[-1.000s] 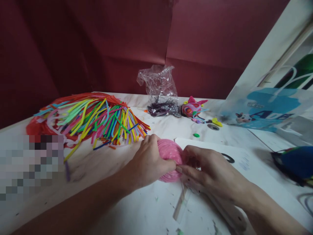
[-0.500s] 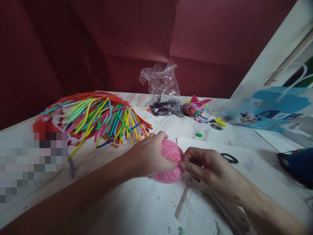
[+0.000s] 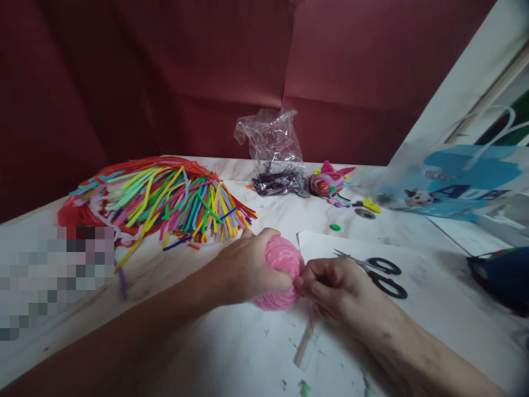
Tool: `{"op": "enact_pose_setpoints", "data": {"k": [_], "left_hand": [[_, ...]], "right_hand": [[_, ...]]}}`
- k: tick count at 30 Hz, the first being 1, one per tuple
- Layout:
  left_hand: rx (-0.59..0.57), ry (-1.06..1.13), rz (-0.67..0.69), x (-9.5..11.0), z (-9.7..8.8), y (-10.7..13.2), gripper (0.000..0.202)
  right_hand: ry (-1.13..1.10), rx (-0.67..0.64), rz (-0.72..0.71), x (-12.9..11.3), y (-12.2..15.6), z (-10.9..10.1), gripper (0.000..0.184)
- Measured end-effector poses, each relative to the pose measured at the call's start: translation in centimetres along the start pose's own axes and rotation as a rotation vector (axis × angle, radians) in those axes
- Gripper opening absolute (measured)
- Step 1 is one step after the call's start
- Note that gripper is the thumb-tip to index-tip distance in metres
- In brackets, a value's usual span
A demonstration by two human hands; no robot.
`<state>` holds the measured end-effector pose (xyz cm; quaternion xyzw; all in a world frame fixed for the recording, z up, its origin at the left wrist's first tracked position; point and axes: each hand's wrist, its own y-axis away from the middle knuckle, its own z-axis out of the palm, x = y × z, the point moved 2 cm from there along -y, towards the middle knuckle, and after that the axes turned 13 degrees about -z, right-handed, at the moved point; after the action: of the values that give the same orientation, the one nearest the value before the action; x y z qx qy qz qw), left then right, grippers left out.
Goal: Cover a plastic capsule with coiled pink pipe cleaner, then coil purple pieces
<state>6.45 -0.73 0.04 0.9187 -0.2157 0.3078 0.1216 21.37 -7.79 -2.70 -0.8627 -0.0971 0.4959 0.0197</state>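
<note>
A pink ball (image 3: 285, 256) covered in fuzzy wound strands is at the middle of the table. My left hand (image 3: 256, 270) wraps round its left side, thumb pressed across the front. At the ball's right edge, my right hand (image 3: 334, 286) pinches with thumb and fingertips; what lies between them is too small to make out. Just beyond that hand, scissors (image 3: 387, 275) with black handles lie on a white paper sheet (image 3: 430, 298), blades partly apart.
Many-coloured pipe cleaners (image 3: 165, 198) spill from red wrapping at the left. Further back are a clear plastic bag (image 3: 275, 138) with dark strands, a colourful animal-like craft head (image 3: 328, 182), a grey disc (image 3: 365, 213) and a green button-like piece (image 3: 335, 227). A blue-and-clear carrier bag (image 3: 467, 176) stands right.
Both hands and the pink ball have shifted slightly left. My right hand has moved a little lower, uncovering more of the scissors.
</note>
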Motion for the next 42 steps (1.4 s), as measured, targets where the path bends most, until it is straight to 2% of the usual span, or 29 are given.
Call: {"op": "enact_pose_setpoints", "data": {"k": [3, 8, 10, 13, 15, 20, 25, 32, 35, 42], "left_hand": [[-0.005, 0.044, -0.029, 0.2, -0.1, 0.6, 0.050], [0.016, 0.107, -0.117, 0.2, 0.0, 1.5, 0.059], [0.065, 0.137, -0.137, 0.0, 0.4, 1.6, 0.063], [0.196, 0.181, -0.166, -0.3, 1.0, 1.4, 0.074], [0.228, 0.224, -0.160, -0.5, 1.4, 1.2, 0.078], [0.169, 0.236, -0.146, -0.6, 1.6, 0.6, 0.068], [0.205, 0.118, -0.144, -0.5, 0.9, 0.4, 0.055], [0.076, 0.082, -0.100, -0.3, 0.3, 0.6, 0.076], [0.034, 0.061, -0.105, -0.1, -0.2, 0.8, 0.070], [0.056, -0.023, -0.081, -0.2, -0.4, 0.6, 0.054]], "right_hand": [[-0.056, 0.008, 0.040, -0.2, 0.0, 0.6, 0.029], [-0.178, 0.016, 0.070, -0.6, -0.1, 1.5, 0.033], [-0.222, 0.013, 0.080, -0.4, -0.2, 1.7, 0.037], [-0.257, 0.053, 0.063, 0.1, -0.4, 1.7, 0.042], [-0.264, 0.079, 0.058, 0.4, -0.5, 1.5, 0.044], [-0.301, 0.081, 0.054, 0.7, -0.6, 1.2, 0.043], [-0.343, 0.058, 0.049, 1.1, -0.6, 1.3, 0.037], [-0.284, 0.049, 0.062, 0.7, -0.7, 1.4, 0.034], [-0.259, 0.069, 0.050, 0.4, -0.7, 1.5, 0.032], [-0.236, 0.077, 0.064, -0.1, -0.8, 1.6, 0.033]]}}
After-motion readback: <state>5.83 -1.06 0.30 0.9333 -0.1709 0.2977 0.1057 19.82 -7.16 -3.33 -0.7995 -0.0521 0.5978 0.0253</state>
